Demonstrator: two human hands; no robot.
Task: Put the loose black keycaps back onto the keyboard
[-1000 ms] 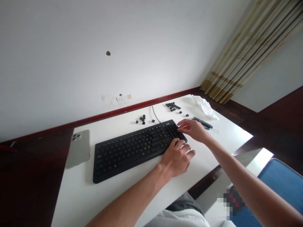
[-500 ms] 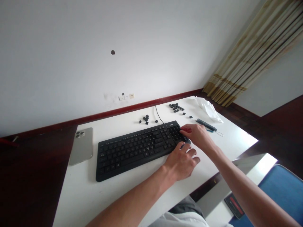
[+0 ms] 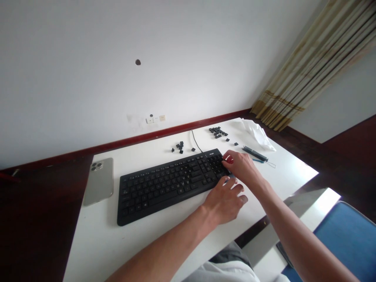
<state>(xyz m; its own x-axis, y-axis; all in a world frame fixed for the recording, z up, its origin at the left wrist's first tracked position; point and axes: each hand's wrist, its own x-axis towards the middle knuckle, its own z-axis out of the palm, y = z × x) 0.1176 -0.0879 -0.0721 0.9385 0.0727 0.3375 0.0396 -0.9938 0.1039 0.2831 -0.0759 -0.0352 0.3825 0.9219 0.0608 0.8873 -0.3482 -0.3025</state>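
A black keyboard (image 3: 158, 192) lies slantwise on the white table. Several bare spots with pale marks show among its keys, around the middle right. Over the number pad, my right hand (image 3: 242, 166) is closed, thumb and fingers pinching a small red tool (image 3: 229, 159) mostly covered by the fingers. At the keyboard's front right edge rests my left hand (image 3: 225, 199), fingers bent and apart, holding nothing visible. Behind the keyboard are loose black keycaps: a small group (image 3: 181, 147), a single keycap (image 3: 193, 149) and a larger cluster (image 3: 217, 132).
A grey phone (image 3: 101, 184) lies left of the keyboard. Toward the right are a dark pen-like tool (image 3: 255, 153), a wire loop tool (image 3: 270, 164) and a white crumpled bag (image 3: 258, 135). A cable (image 3: 196, 141) runs back to the wall. A blue seat (image 3: 346, 239) stands at the right.
The right hand has shifted and turned slightly at the number pad, and less of the red tool shows. My left hand stays in place. The whole view has moved a little.
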